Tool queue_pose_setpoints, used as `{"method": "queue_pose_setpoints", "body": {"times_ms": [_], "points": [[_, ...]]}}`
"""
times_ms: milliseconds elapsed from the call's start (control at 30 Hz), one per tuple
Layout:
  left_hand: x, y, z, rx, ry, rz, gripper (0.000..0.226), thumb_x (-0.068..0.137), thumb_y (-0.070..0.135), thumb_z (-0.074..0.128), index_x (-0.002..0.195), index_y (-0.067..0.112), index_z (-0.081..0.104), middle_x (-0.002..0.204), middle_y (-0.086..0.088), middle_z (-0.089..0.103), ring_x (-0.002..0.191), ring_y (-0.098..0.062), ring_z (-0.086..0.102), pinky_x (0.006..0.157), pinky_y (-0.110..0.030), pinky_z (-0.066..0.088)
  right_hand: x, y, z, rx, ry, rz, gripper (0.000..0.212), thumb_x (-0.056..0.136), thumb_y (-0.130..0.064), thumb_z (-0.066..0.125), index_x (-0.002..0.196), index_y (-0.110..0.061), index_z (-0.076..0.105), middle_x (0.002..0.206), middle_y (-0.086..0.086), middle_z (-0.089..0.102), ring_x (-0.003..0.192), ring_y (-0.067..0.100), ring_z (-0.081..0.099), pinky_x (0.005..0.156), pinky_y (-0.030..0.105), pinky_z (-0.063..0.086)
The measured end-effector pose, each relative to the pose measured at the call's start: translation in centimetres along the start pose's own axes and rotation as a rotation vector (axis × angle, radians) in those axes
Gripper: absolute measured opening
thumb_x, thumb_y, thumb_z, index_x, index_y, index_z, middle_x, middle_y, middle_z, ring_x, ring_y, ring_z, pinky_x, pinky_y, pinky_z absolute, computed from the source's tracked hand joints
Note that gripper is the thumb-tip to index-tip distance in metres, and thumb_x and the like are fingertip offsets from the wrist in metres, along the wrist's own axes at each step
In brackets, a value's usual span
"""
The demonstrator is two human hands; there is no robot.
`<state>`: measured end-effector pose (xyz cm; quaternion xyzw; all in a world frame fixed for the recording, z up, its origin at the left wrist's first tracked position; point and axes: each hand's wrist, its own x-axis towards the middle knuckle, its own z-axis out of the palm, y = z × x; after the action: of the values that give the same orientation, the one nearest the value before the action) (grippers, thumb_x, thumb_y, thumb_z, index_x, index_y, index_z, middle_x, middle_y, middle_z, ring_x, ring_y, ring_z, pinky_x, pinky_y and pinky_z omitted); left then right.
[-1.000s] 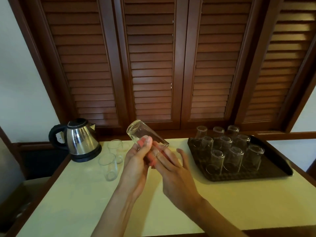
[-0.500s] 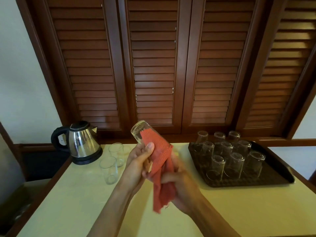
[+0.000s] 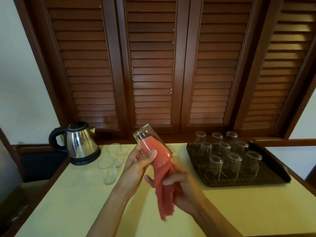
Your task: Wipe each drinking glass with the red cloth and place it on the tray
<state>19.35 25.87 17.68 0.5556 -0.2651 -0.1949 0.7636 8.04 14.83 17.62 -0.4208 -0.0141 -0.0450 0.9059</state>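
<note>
Gripping a drinking glass [image 3: 150,144] tilted base-up toward the far left, the left hand [image 3: 138,162] steadies it above the counter [image 3: 68,202] while the right hand [image 3: 183,189] clutches the red cloth [image 3: 165,190] stuffed into its mouth, the tray [image 3: 266,178] lying nearer the right hand.

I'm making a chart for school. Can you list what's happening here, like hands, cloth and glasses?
left hand: grips tilted glass
right hand: holds red cloth, pushed inside the glass
tray: nine glasses upside down
table: two upright glasses beside kettle
</note>
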Motion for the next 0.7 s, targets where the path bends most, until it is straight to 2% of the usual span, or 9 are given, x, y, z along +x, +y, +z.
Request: {"method": "queue_pose_setpoints", "body": {"times_ms": [67,200,267,367,433,467,533,567,700], "points": [[0.0,-0.3,-0.2,0.014,-0.014,0.013,0.054,0.079,0.027,0.079,0.128,0.012,0.063,0.107,-0.004,0.077,0.101,-0.018,0.073,0.088,-0.033,0.054,-0.7,-0.6,0.0,0.131,0.032,0.028,0.051,0.068,0.008,0.064,0.118,-0.002,0.071,0.107,0.021,0.063,0.089,0.033,0.06,0.081,0.043,0.059],[-0.1,-0.2,-0.3,-0.097,-0.032,0.011,0.057,0.081,0.016,0.068,0.137,0.017,0.057,0.112,-0.004,0.076,0.101,-0.017,0.072,0.083,-0.03,0.059,-2.0,-2.2,-0.3,-0.035,0.32,0.082,0.046,0.066,-0.005,0.088,0.105,0.003,0.066,0.085,0.019,0.065,0.059,0.025,0.062,0.048,0.027,0.056],[-0.1,0.2,-0.3,-0.152,-0.037,0.006,0.056,0.083,0.014,0.067,0.139,0.015,0.055,0.112,-0.01,0.073,0.106,-0.023,0.071,0.096,-0.041,0.06,-2.3,-2.8,-1.1,-0.064,0.508,-0.033,0.033,0.077,-0.008,0.079,0.106,-0.001,0.065,0.085,0.017,0.071,0.056,0.024,0.064,0.045,0.025,0.054],[-0.1,0.6,1.0,-0.187,-0.024,-0.04,0.048,0.091,0.021,0.07,0.138,0.016,0.058,0.106,-0.011,0.069,0.099,-0.023,0.069,0.092,-0.042,0.058,-2.0,-2.1,-0.4,-0.387,0.687,-0.274,0.022,0.09,-0.029,0.066,0.104,-0.011,0.067,0.075,0.008,0.074,0.053,0.017,0.063,0.044,0.026,0.047],[0.0,0.6,2.4,-0.137,0.004,-0.061,0.046,0.094,0.043,0.056,0.133,0.02,0.064,0.109,-0.004,0.073,0.096,-0.018,0.071,0.089,-0.038,0.055,-1.0,-0.7,1.3,-0.634,0.563,-0.412,0.048,0.088,-0.058,0.059,0.111,-0.016,0.067,0.078,0.004,0.07,0.057,0.012,0.061,0.049,0.026,0.048],[0.0,0.6,3.1,-0.087,0.015,-0.064,0.05,0.095,0.053,0.049,0.132,0.024,0.067,0.114,0.0,0.075,0.101,-0.015,0.073,0.091,-0.036,0.055,-0.3,-0.1,1.7,-0.783,0.474,-0.487,0.051,0.09,-0.066,0.055,0.125,-0.03,0.065,0.099,-0.002,0.073,0.077,0.01,0.069,0.064,0.026,0.054],[-0.1,0.4,3.8,0.001,0.044,-0.054,0.052,0.099,0.062,0.042,0.13,0.031,0.07,0.123,0.002,0.075,0.115,-0.013,0.07,0.098,-0.037,0.055,1.2,0.0,1.9,-0.979,0.377,-0.579,0.039,0.1,-0.055,0.044,0.138,-0.064,0.042,0.148,-0.013,0.053,0.131,0.005,0.054,0.103,0.028,0.048],[-0.1,0.5,3.8,0.033,0.052,-0.034,0.05,0.101,0.063,0.043,0.129,0.033,0.071,0.125,0.0,0.074,0.119,-0.016,0.069,0.099,-0.04,0.055,1.9,-0.4,1.9,-0.956,0.358,-0.588,0.041,0.101,-0.051,0.042,0.138,-0.068,0.037,0.153,-0.015,0.048,0.137,0.004,0.049,0.108,0.03,0.046],[0.7,2.1,2.8,0.087,0.129,0.072,0.049,0.1,0.062,0.046,0.127,0.029,0.071,0.118,-0.004,0.076,0.113,-0.022,0.07,0.091,-0.036,0.054,1.4,1.0,2.1,-0.931,0.358,-0.627,0.055,0.101,-0.055,0.043,0.151,-0.031,0.043,0.129,-0.017,0.067,0.118,0.003,0.063,0.094,0.023,0.054]]}}
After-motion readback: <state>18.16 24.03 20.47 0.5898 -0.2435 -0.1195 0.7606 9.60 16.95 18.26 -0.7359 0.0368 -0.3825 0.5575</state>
